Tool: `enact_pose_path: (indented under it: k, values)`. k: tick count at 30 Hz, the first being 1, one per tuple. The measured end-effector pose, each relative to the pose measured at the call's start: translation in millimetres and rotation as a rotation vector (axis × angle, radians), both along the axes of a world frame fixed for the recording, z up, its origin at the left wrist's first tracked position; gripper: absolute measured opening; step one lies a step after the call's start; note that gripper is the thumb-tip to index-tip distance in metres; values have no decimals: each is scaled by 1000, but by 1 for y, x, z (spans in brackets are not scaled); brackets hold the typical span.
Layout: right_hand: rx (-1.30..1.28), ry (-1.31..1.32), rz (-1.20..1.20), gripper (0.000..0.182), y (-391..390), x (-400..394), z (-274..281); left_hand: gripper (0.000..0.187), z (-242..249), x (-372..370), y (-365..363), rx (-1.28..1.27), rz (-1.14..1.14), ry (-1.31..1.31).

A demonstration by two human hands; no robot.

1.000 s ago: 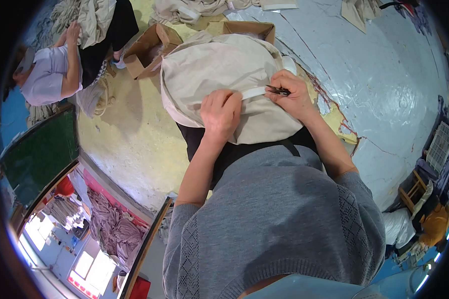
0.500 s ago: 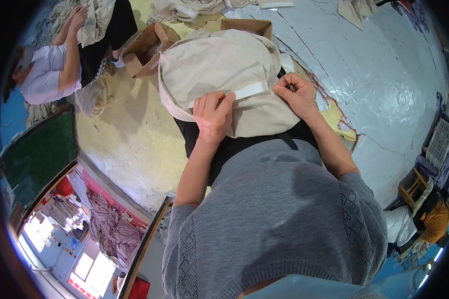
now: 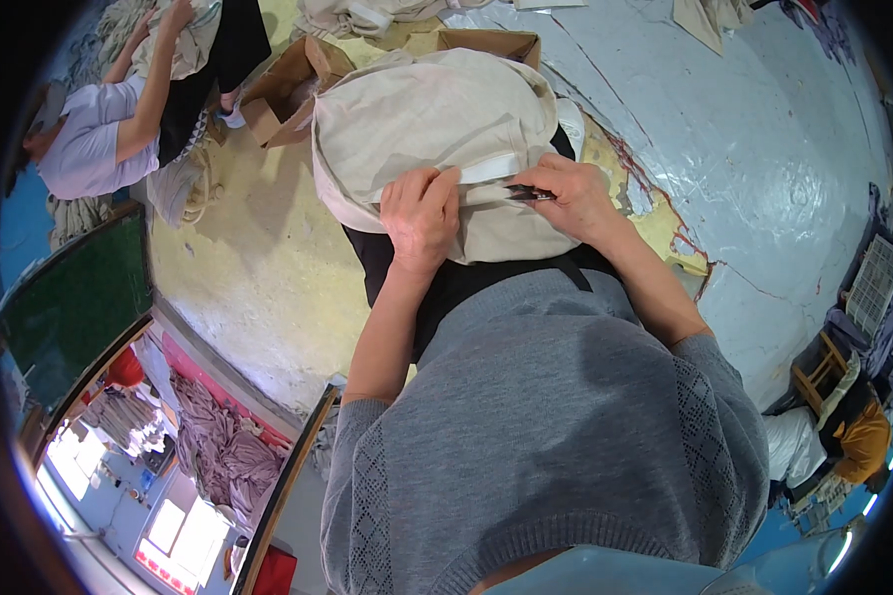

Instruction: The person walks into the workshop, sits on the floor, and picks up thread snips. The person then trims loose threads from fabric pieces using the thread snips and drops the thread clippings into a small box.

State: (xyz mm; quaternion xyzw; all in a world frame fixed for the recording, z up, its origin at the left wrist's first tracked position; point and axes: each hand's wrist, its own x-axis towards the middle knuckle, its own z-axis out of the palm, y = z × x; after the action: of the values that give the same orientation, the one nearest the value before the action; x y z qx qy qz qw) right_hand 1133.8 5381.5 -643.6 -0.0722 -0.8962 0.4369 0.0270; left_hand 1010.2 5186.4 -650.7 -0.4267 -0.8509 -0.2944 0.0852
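A cream fabric piece point(image 3: 422, 109), sewn like a bag or cover, lies across my lap. Along its near side runs a white strip point(image 3: 492, 169). My left hand point(image 3: 420, 220) is closed on the cloth at the strip's left end, fingers bent over the fold. In my right hand point(image 3: 583, 203) is a pair of small dark thread snips point(image 3: 532, 192), whose tips point left over the fabric just below the strip. My right fingers are curled round the snips and hide part of them.
Two cardboard boxes, one open at the left point(image 3: 298, 89) and one behind the fabric point(image 3: 488, 45), stand on the floor. A co-worker point(image 3: 99, 139) sits at far left handling cloth. A green-topped table point(image 3: 79, 297) and a wooden chair point(image 3: 812, 387) flank me.
My right hand has moved left from the fabric's right edge, bringing the snips over the cloth near the strip. My left hand keeps its grip. The co-worker's hands have risen.
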Motion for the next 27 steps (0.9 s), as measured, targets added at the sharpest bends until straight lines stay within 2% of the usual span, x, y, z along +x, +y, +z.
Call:
enact_pose_path:
  k: [4, 10, 11, 14, 15, 16, 18, 21, 24, 27]
  values:
    - [8, 78, -44, 13, 1, 0, -8, 19, -2, 0, 1, -4, 19, -15]
    - [-475, 151, -484, 14, 30, -1, -19, 18, -4, -1, 0, 2, 44, -43]
    - [-550, 83, -552, 12, 40, -3, -14, 18, -5, -1, 0, 3, 45, -40]
    - [-386, 57, -192, 10, 55, -7, 6, 17, -4, -1, 2, 13, 52, -42]
    - [-355, 3, -65, 14, 51, -6, 14, 17, -3, -2, 2, 17, 60, -44]
    - [-381, 66, 50, 19, 44, -5, 4, 17, -4, -2, 2, 23, 67, -62]
    - [-166, 45, 130, 20, 23, -9, 2, 17, -7, -3, 2, 33, 80, -100]
    - [20, 75, 126, 18, 11, -11, -7, 17, -5, -4, 4, 46, 80, -87]
    - [36, 41, 81, 12, 11, -7, -13, 17, -6, -4, 2, 35, 83, -127]
    - [-511, 60, -232, 11, 24, -1, -20, 17, -3, -3, 3, 34, 92, -128]
